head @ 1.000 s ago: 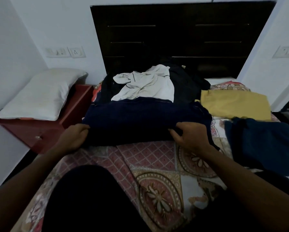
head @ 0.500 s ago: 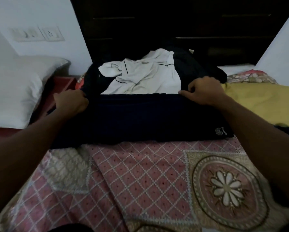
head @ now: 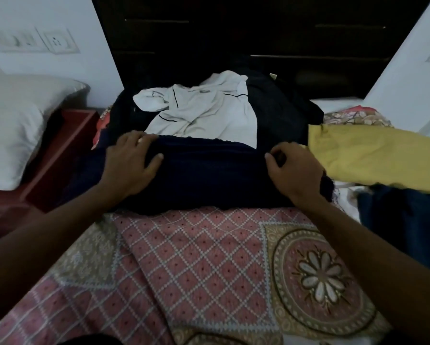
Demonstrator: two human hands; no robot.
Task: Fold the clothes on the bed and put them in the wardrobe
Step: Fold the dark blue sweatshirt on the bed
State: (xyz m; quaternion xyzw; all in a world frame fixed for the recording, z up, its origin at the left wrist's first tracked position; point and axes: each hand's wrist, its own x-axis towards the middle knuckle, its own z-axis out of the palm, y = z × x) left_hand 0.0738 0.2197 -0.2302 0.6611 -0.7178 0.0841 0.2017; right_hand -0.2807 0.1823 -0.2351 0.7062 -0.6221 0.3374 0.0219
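At far left we see a white pillow (head: 12, 135) on a red nightstand (head: 59, 155). Our left hand (head: 131, 165) lies flat, fingers spread wide, on the left end of the folded navy garment (head: 214, 175), which sits across the patterned bed (head: 196, 257) at mid depth. Just beyond it a crumpled white shirt (head: 204, 113) tops a dark heap by the headboard (head: 233, 33). Our right hand (head: 294, 173) rests on the garment's right end with fingers curled; we cannot tell whether it pinches fabric. Further right lie a yellow cloth (head: 378, 155) and, nearer, a blue cloth (head: 403, 220).
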